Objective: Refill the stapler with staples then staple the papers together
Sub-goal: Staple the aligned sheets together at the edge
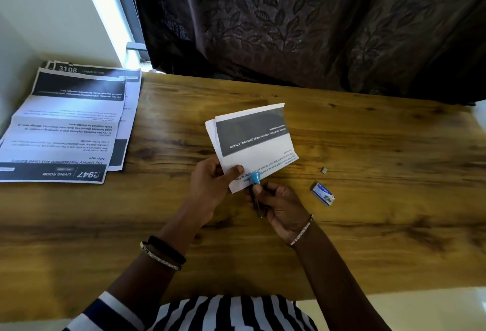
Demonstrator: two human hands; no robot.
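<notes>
A small stack of folded white papers [252, 144], with a dark grey band of print, is pinched at its near corner by the left hand [210, 183], thumb on top. A small stapler [255, 186] with a round blue tip is gripped in the right hand [281, 207], and its tip sits over the papers' near edge. Whether it is squeezed down cannot be told. On the smooth brown wooden table [368, 238], a little blue staple box [323, 194] lies just right of that hand. A flat pile of printed sheets [65, 125] rests far left.
</notes>
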